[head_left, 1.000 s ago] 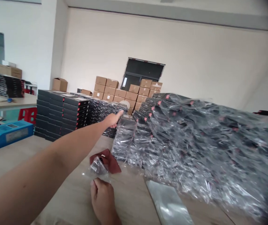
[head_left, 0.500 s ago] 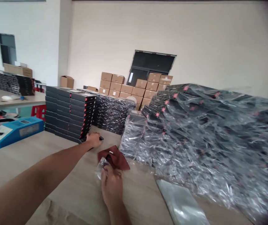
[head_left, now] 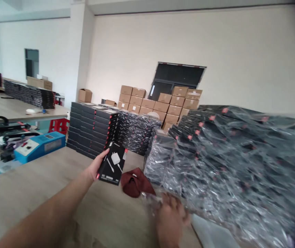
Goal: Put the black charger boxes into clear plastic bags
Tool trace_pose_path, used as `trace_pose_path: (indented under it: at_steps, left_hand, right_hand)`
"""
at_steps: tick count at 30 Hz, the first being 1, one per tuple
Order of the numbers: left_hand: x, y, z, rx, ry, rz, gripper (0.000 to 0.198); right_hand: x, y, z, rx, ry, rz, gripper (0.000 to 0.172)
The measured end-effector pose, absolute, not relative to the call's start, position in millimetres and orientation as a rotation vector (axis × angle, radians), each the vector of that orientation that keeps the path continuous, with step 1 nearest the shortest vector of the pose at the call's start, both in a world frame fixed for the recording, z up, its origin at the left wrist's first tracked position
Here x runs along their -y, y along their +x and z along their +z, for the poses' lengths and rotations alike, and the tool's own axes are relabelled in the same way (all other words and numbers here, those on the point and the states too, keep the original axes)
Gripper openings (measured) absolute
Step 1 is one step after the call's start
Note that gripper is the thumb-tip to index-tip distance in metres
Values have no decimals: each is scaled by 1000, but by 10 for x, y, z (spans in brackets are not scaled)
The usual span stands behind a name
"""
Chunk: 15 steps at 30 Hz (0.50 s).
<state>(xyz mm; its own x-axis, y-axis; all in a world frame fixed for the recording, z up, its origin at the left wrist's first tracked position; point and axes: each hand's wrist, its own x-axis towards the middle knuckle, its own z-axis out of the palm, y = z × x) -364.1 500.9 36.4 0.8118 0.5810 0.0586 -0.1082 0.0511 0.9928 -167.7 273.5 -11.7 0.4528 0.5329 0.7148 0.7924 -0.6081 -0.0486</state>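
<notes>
The left hand (head_left: 93, 169) is gripping a black box (head_left: 112, 163) by its near edge, long axis tilting upright. Right of that grip and lower, the right hand (head_left: 171, 217) is pressing what looks like a clear bag (head_left: 152, 199) on the worktop (head_left: 33, 182), fingers seemingly spread.

A stack of bare black boxes (head_left: 93, 129) stands at the far side of the wooden table (head_left: 33, 186); left of the stack sits a blue machine (head_left: 40, 146); right of it rises a heap of plastic-wrapped boxes (head_left: 235, 165); behind it cardboard cartons (head_left: 160, 103) are piled before a dark doorway (head_left: 179, 77); just in front of it lies a dark red cloth (head_left: 135, 182).
</notes>
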Motion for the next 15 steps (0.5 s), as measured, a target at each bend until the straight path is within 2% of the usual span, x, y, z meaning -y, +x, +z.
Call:
trace_pose_path:
  at_steps: [3,6,8,11,15]
  left_hand:
    - [-4752,-3881,269,12,830,463,84]
    - [-4623,-3924,211,118,556,395,80]
    - [-4629,-3906,201,92,469,392,75]
    - [-4715,-3890,196,4,394,436,63]
    - [-4803,-3883,185,22,351,459,60]
  right_hand:
    - [-2929,-1753,-157,1296,-2138,-1014,40]
    - [-3235,-2018,-286,1611,-2055,-761,46]
    - [-3348,-2167,-333,1679,-2102,-602,39]
    - [-3331,-2227,-248,1639,-2123,-370,20]
    - [-3145,-2163,46,1242,-1873,33,29]
